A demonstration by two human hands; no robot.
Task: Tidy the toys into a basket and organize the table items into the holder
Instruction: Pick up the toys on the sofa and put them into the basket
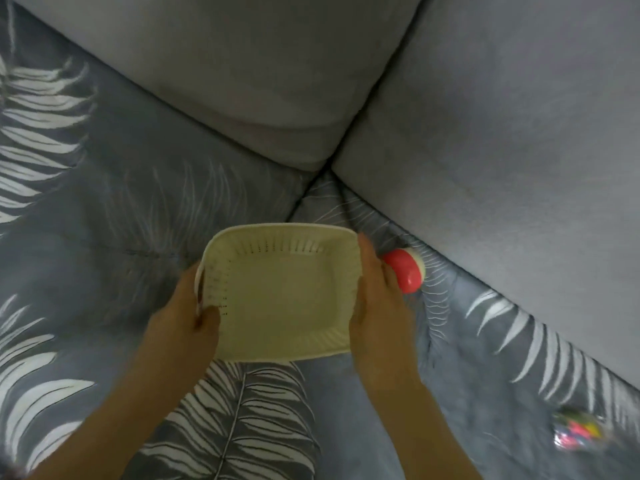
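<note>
**A:** Largest parts first: what fills the upper field?

**B:** Two grey sofa cushions [242, 81], meeting in a seam that runs down toward the far edge of the basket. Under and around the basket lies the seat cover [104, 202], grey-blue with white feather prints.

**A:** And the basket itself?

**B:** The cream basket [284, 299], square with rounded corners and slotted walls, sits low in the middle, its opening facing the camera. Whether it rests on the seat cover or is held just above it cannot be told.

**A:** How is it held?

**B:** The left hand [183, 317] grips the basket's left wall. Its thumb is hooked over the rim to the inside, and the other fingers [187, 285] curl round the outside by the handle. The right hand [377, 306] clasps the right wall with the thumb laid along the rim; its remaining fingers are hidden beyond the wall.

**A:** Smaller items?

**B:** A red toy [407, 273] with a white end lies on the seat cover just right of the basket, beside the right hand; contact with the hand cannot be told. Well right of the basket and nearer the camera lies a blurred multicoloured object [576, 433].
</note>
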